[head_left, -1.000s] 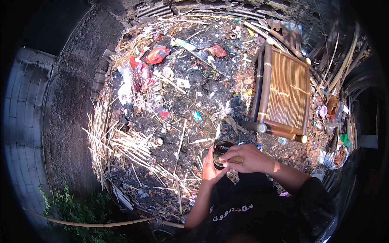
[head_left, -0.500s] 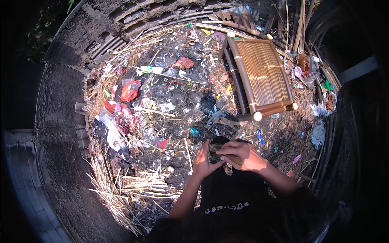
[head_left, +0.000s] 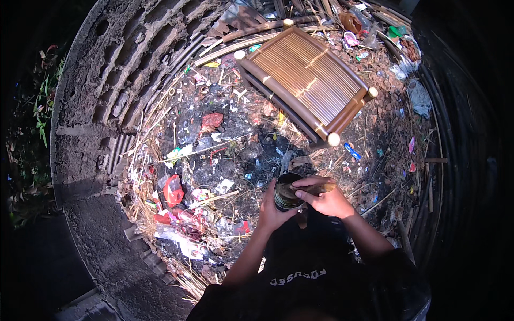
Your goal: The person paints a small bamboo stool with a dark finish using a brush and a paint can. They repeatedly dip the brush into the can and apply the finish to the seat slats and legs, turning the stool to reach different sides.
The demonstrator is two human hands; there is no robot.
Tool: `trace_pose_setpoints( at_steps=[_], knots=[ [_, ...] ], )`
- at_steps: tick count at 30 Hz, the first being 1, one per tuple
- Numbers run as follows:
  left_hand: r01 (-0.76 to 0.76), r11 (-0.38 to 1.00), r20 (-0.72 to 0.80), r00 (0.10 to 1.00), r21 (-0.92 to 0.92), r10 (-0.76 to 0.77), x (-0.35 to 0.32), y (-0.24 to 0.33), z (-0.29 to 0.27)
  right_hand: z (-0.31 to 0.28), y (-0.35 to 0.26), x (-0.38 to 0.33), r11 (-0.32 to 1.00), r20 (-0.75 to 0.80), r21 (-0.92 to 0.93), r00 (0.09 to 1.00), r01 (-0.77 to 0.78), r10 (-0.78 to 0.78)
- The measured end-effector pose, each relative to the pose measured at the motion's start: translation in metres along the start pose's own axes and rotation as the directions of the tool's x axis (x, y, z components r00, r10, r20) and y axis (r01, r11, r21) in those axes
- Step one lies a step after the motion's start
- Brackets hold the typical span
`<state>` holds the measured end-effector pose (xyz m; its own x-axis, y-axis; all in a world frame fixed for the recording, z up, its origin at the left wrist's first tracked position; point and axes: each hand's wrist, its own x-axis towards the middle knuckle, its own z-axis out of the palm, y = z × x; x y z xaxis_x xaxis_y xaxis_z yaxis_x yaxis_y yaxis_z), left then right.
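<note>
In front of my body, my left hand (head_left: pixel 272 212) grips a dark round can (head_left: pixel 286 200) by its side. My right hand (head_left: pixel 331 203) is closed on what looks like a paintbrush (head_left: pixel 323 188). Its wide wooden handle points right and its other end is at the can's mouth; the bristles are hard to make out. Beyond my hands, to the upper right, stands a low bamboo table (head_left: pixel 308 67) with a slatted, glossy brown top and pale cut leg ends. Neither hand touches it.
Scattered rubbish covers the dark ground, including a red plastic bag (head_left: pixel 173 191) and a blue wrapper (head_left: pixel 352 151). A rough block wall (head_left: pixel 115 69) curves along the left. Bamboo poles (head_left: pixel 251 35) lie behind the table, and a pale plastic bag (head_left: pixel 419 98) lies at right.
The view has turned, so the table appears farther left and more slanted. The can's side now shows more, and the brush handle has swung up to point right. Both hands keep their grip.
</note>
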<state>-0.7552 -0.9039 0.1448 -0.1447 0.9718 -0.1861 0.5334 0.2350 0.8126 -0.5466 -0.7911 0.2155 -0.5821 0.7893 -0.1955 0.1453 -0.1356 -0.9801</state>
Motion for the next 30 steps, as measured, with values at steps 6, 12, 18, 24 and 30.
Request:
trace_pose_setpoints(
  at_steps=[6, 12, 18, 24, 30],
  knots=[
    [-0.103, 0.995, 0.058, 0.993, 0.007, 0.103, 0.048, -0.01, -0.016, 0.007, 0.034, 0.01, 0.892, -0.172, 0.441, 0.966, -0.102, 0.195],
    [-0.009, 0.996, 0.267, 0.963, -0.092, 0.034, 0.074, -0.041, -0.026, 0.027, 0.076, -0.003, 0.342, -0.272, 0.93, 0.878, 0.135, 0.394],
    [-0.052, 0.973, 0.499, 0.852, -0.225, 0.161, 0.115, -0.057, -0.02, 0.061, 0.099, -0.023, 0.142, -0.466, 0.879, 0.758, 0.455, 0.456],
    [-0.154, 0.949, 0.593, 0.75, -0.276, 0.294, 0.156, -0.065, 0.003, 0.081, 0.131, -0.043, 0.125, -0.599, 0.755, 0.599, 0.643, 0.532],
    [-0.361, 0.912, 0.632, 0.664, -0.197, 0.399, 0.214, -0.127, 0.052, 0.094, 0.232, -0.046, 0.074, -0.721, 0.628, 0.544, 0.775, 0.429]
  ],
)
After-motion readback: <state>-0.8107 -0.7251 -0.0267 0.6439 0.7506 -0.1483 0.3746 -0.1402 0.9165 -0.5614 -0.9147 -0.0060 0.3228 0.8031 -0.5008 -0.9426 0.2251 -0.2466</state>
